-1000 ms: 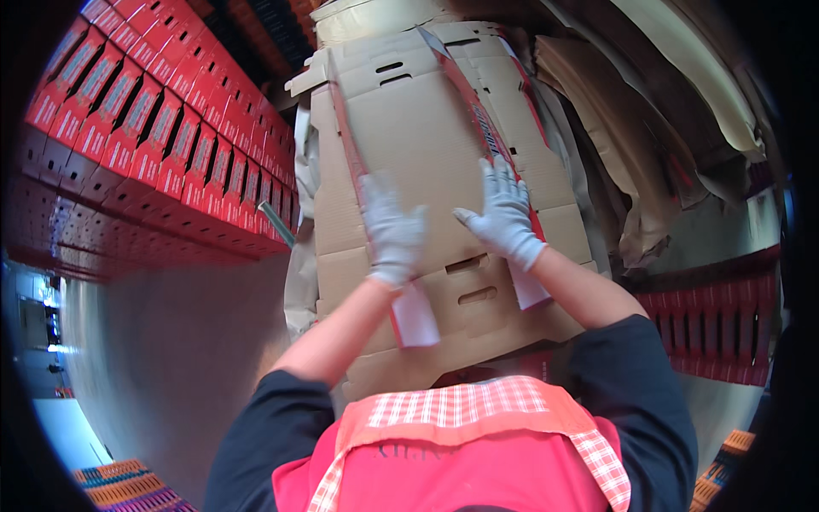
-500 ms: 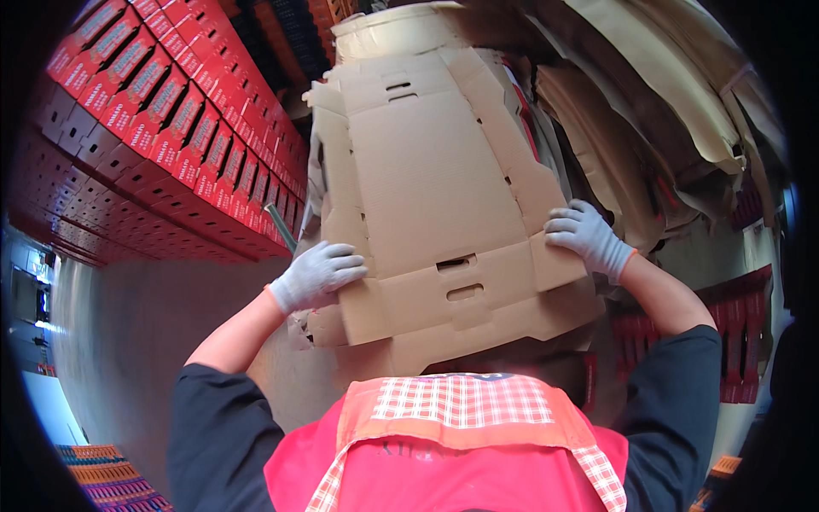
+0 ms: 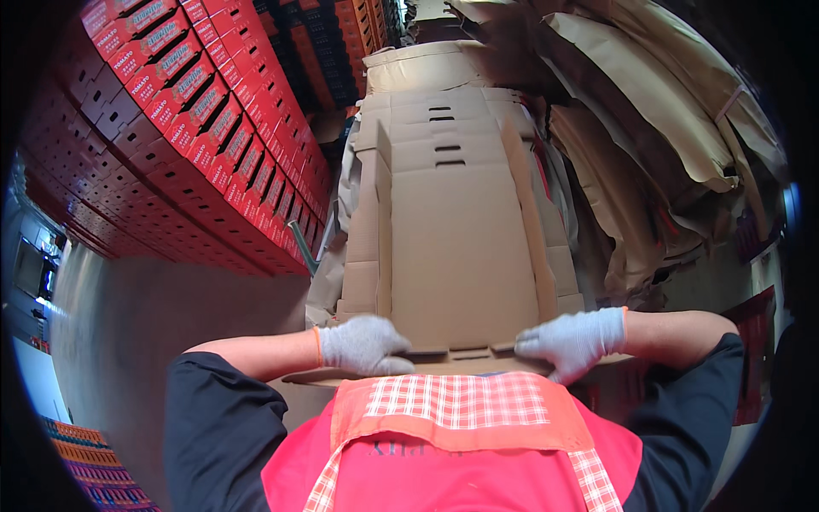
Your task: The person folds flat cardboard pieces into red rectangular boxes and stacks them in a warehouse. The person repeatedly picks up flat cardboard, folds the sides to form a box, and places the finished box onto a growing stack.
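Note:
A brown cardboard box blank (image 3: 456, 239) lies in front of me on a stack of flat cardboard. Both its long side flaps stand partly up, and slots show in its far end. My left hand (image 3: 363, 344), in a grey-white glove, is closed on the near end of the blank, left of its middle. The gloved right hand (image 3: 573, 341) grips the same end farther right. That near end is folded up close to my apron (image 3: 461, 411), so its outer face and some fingertips are hidden.
Red printed cartons (image 3: 192, 102) are piled high at the left, with a greenish bar (image 3: 302, 246) near their corner. Large brown paper-wrapped bundles (image 3: 631, 94) lean at the right. Dark and orange crates (image 3: 320, 51) stand far back.
Both hands have come nearer to my body and closer together, onto the near end. That end and the side flaps, flatter before, are now folded up.

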